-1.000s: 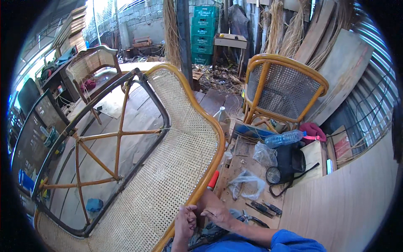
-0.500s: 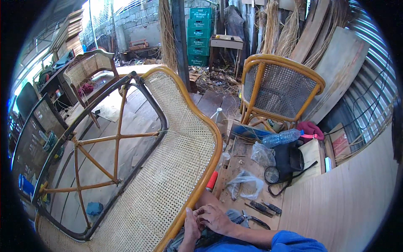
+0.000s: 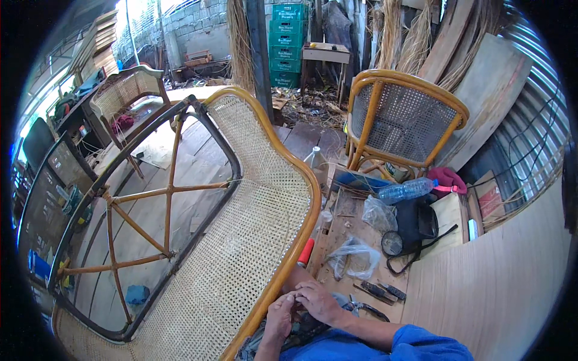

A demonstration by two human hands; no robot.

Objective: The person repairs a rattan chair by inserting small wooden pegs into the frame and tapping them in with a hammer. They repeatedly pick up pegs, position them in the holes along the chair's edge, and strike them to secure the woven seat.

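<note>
A large rattan seat with woven cane webbing (image 3: pixel 241 259) lies tilted on its side across the middle and left. Its glossy orange-brown pole rim (image 3: pixel 278 287) runs beside my hands. Over my lap, just right of that rim, my left hand (image 3: pixel 279 316) is closed, thumb and fingers pinched. My right hand (image 3: pixel 320 304) is closed too, its fingertips meeting those of the left. Whatever is between the fingertips is too small to make out. Pliers (image 3: pixel 367 310) with dark handles lie right of my right hand, partly hidden by it. A red cylinder (image 3: pixel 306 251) stands beyond the hands.
Dark-handled tools (image 3: pixel 376 293), a clear plastic bag (image 3: pixel 355 256), a black bag (image 3: pixel 415 225) and a plastic bottle (image 3: pixel 406 191) lie to the right. A cane-backed chair (image 3: pixel 403 120) stands behind them. Green crates (image 3: pixel 286 45) are stacked at the back. A plywood sheet (image 3: pixel 494 289) fills the lower right.
Both hands have shifted slightly up and to the right, a little off the rim. Their fingertips have come together in a pinch. The view has tilted slightly.
</note>
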